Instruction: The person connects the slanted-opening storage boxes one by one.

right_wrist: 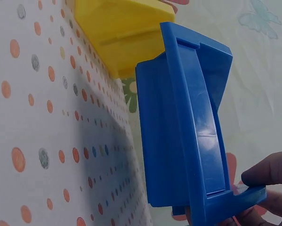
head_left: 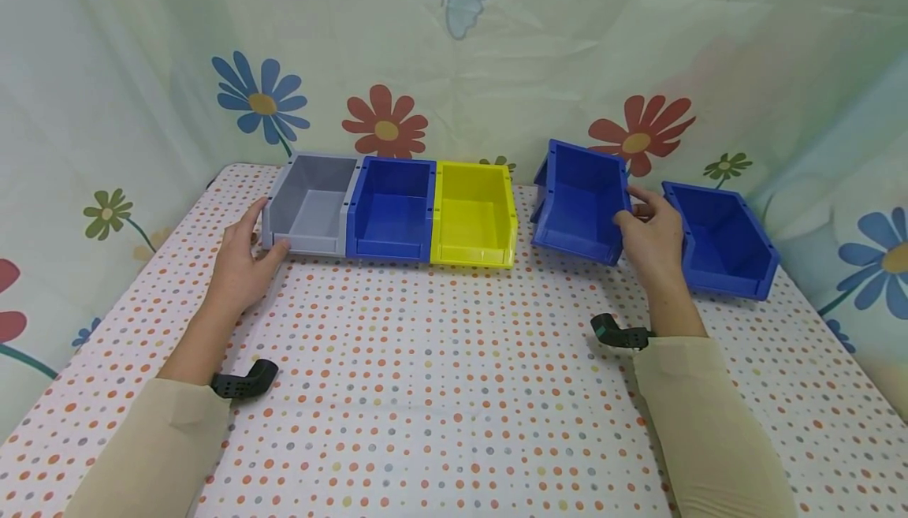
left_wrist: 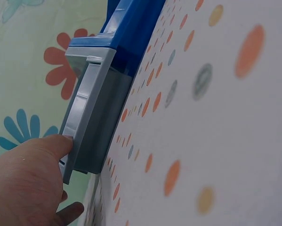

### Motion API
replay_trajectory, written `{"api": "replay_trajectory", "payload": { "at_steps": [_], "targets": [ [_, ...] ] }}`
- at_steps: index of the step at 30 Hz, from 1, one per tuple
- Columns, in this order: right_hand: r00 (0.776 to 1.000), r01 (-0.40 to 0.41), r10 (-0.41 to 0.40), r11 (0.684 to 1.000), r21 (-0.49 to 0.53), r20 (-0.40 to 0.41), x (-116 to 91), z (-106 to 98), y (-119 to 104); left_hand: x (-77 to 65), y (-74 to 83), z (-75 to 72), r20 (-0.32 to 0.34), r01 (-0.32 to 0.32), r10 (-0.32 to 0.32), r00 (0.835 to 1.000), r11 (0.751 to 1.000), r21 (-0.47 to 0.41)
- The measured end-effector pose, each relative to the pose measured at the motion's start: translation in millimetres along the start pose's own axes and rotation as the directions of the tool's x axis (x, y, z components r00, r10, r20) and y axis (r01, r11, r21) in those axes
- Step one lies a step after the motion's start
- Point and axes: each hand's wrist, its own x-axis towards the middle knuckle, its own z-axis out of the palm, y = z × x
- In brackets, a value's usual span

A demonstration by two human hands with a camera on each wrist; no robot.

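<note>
My right hand [head_left: 649, 238] grips the right side wall of a blue bin [head_left: 582, 199], thumb inside and fingers outside. That bin is tilted and lifted off the table, its shadow falling on the cloth in the right wrist view. At the left end of the row, my left hand [head_left: 241, 266] rests against a grey bin [head_left: 312, 203], with the thumb [left_wrist: 60, 145] on its front lip and the fingers spread along its left side. Beside the grey bin stand another blue bin [head_left: 392, 210] and a yellow bin [head_left: 474, 214], side by side.
A further blue bin [head_left: 727, 242] sits angled at the right, just past my right hand. The dotted tablecloth [head_left: 426, 392] covers the table. A flowered curtain [head_left: 496, 68] hangs close behind the bins.
</note>
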Motion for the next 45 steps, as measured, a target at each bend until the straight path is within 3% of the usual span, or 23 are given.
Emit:
{"api": "replay_trajectory", "payload": {
  "at_steps": [22,45],
  "targets": [
    [0.998,0.051,-0.052,0.998,0.027,0.019,-8,1,-14,0.7,-0.2,-0.2,0.001,-0.011,0.011,1.0,1.0,-0.004],
    [0.99,0.125,-0.128,0.991,0.042,0.065,-9,5,-12,0.0,2.2,-1.4,0.008,0.001,-0.001,1.0,1.0,0.006]
  ]
}}
